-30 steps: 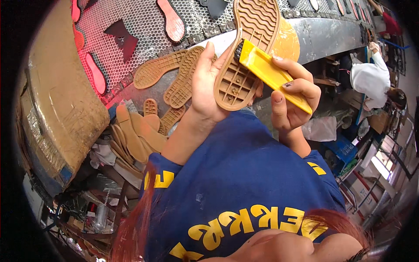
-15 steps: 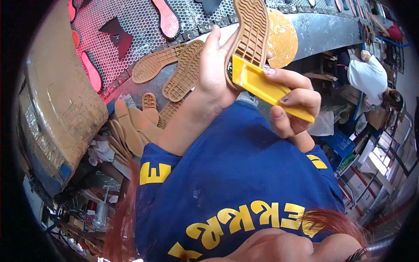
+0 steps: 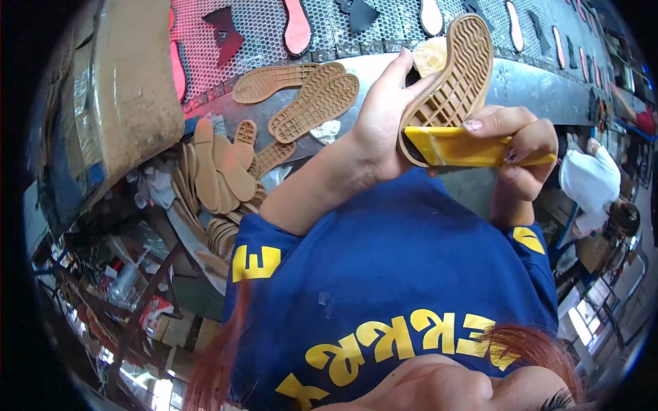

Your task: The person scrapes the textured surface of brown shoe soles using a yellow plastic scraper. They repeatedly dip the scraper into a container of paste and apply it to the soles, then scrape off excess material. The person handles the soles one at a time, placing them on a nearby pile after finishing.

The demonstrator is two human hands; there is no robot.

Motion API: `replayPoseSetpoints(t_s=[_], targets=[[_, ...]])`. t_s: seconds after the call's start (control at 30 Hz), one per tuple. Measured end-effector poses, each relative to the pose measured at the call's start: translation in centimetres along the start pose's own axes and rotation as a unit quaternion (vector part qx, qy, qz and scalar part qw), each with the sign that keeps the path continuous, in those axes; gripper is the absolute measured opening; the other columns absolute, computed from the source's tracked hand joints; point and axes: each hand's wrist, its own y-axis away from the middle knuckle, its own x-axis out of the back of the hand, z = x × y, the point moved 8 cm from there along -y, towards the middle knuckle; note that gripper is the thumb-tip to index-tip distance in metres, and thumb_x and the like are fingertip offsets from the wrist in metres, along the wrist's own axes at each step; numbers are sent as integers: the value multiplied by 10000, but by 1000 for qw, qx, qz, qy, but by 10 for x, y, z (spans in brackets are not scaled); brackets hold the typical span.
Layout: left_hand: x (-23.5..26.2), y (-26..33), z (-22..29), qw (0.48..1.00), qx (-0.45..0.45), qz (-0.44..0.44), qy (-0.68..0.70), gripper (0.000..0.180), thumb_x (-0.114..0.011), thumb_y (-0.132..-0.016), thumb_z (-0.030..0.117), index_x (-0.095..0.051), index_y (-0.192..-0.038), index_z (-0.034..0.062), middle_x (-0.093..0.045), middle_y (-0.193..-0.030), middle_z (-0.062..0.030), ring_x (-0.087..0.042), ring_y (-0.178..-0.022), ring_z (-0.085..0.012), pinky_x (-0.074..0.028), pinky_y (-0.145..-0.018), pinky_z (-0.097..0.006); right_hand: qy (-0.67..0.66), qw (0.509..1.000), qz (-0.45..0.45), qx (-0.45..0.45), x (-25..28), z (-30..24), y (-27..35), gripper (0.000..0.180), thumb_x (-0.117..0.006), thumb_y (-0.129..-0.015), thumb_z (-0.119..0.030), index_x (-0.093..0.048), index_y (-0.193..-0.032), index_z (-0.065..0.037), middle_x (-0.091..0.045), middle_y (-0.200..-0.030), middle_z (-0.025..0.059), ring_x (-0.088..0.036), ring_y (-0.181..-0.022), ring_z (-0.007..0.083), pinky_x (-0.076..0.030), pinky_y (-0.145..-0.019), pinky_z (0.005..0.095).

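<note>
My left hand (image 3: 384, 118) is closed on a tan shoe sole (image 3: 449, 92). The sole stands tilted, its ridged tread facing up and its narrower end low. My right hand (image 3: 524, 147) pinches a flat yellow bar-shaped tool (image 3: 456, 146) between thumb and fingers. The tool lies level across the sole's lower end, and its left end reaches the sole's edge. Whether it presses on the sole or is just in front of it, I cannot tell. Part of the sole's lower end is hidden behind the tool.
Several tan soles (image 3: 315, 106) lie on the metal bench to the left, with a heap of soles (image 3: 223, 171) nearer me. Beyond is a mesh conveyor (image 3: 260, 34) carrying pink insoles and dark pieces. A cardboard sheet (image 3: 130, 75) stands at left. A person in white (image 3: 589, 178) is at right.
The yellow tool has turned from a downward slant to nearly level across the sole's lower end. The sole tilts more to the right. The whole view has shifted somewhat.
</note>
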Motion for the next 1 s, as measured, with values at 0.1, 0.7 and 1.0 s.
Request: replayPoseSetpoints(t_s=[0.1,0.7,1.0], targets=[[-4,5,-13,996,7,88,-16,800,-125,-952,637,-418,-1359,15,-624,-1075,-178,-659,-821,-293,-566,-566,-381,-32,997,-74,13,3,2,-7,163,-592,-813,-131,-444,-845,-72,-633,-1005,308,-626,-930,412,-504,-818,466],[15,65,-4,896,-293,2,-335,583,-195,-1027,447,-346,-1387,14,-550,-1223,-247,-667,-918,-312,-534,-891,-463,55,908,413,34,156,90,106,181,-535,-903,10,-582,-1078,18,-594,-994,113,-619,-906,215,-535,-823,370],[53,172,63,742,-470,180,-443,672,-656,-839,21,-311,-1400,151,-421,-1379,-125,-429,-1303,-337,-423,-1054,-509,627,756,149,-114,35,220,141,219,-616,-764,-29,-682,-953,-119,-573,-830,103,-597,-755,283,-503,-655,391]])
